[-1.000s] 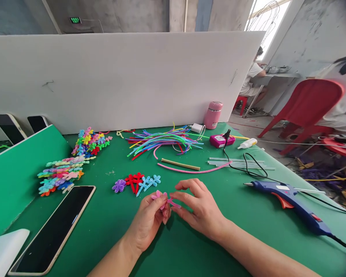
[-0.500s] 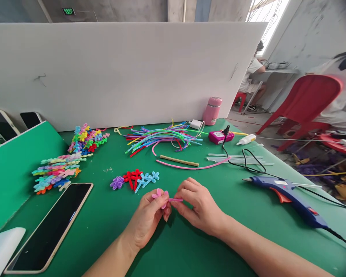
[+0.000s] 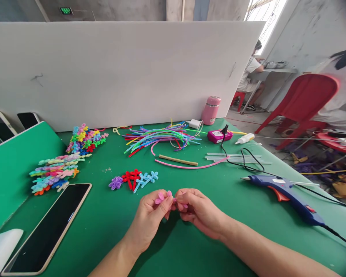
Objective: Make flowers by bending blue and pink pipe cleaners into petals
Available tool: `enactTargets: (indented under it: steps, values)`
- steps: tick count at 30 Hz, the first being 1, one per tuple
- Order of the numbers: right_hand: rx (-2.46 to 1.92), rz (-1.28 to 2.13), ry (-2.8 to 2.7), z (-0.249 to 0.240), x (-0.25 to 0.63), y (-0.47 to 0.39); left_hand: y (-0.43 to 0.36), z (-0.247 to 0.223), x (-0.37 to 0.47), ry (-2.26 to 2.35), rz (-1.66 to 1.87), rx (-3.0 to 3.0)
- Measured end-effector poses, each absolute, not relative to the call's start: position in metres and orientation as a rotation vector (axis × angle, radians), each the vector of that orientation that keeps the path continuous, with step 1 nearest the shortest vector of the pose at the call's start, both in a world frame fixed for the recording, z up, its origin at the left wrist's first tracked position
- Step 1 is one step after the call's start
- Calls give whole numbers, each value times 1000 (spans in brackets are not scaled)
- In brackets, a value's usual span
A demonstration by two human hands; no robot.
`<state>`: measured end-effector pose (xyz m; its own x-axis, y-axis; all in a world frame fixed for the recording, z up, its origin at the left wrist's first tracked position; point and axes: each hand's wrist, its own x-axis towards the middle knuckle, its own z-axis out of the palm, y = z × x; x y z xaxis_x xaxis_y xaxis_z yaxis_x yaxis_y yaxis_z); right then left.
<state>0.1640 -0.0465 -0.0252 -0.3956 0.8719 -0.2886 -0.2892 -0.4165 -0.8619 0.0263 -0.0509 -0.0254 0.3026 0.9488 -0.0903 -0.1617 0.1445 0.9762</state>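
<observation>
Between thumb and fingers, my left hand (image 3: pixel 151 217) pinches a pink pipe-cleaner flower (image 3: pixel 160 197) by its petals. My right hand (image 3: pixel 200 209) is closed on the flower's pink stem, a bit of which shows among the fingers. Both hands are close together above the green table, their fingertips nearly meeting. Just beyond them lie a purple flower (image 3: pixel 115 183), red pipe-cleaner flowers (image 3: pixel 132 177) and light blue ones (image 3: pixel 146 178). A long pink pipe cleaner (image 3: pixel 187 167) curves across the table farther back, beside a tan stick (image 3: pixel 178 160).
A pile of coloured pipe cleaners (image 3: pixel 161 136) lies at the back. Finished flowers (image 3: pixel 56 171) are heaped left, by a phone (image 3: pixel 47 229). To the right are a blue glue gun (image 3: pixel 285 196) with black cord, clear glue sticks (image 3: pixel 233 157), a pink bottle (image 3: pixel 210 110) and a magenta box (image 3: pixel 219 136).
My right hand has lowered and turned, and its fingers have moved along the pink stem, closer to my left hand. The flower has shifted slightly right with my left hand.
</observation>
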Motion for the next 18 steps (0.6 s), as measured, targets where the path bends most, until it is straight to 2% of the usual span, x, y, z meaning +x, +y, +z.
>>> enactTargets:
  steps: [6, 14, 18]
  values:
    - [-996, 1526, -1462, -24, 170, -50, -47, -28, 23, 894, 1055, 870]
    - [-985, 368, -2012, -31, 178, -46, -43, -28, 23, 855, 1080, 683]
    - [-974, 110, -2093, -31, 178, -45, -47, -27, 24, 839, 1042, 669]
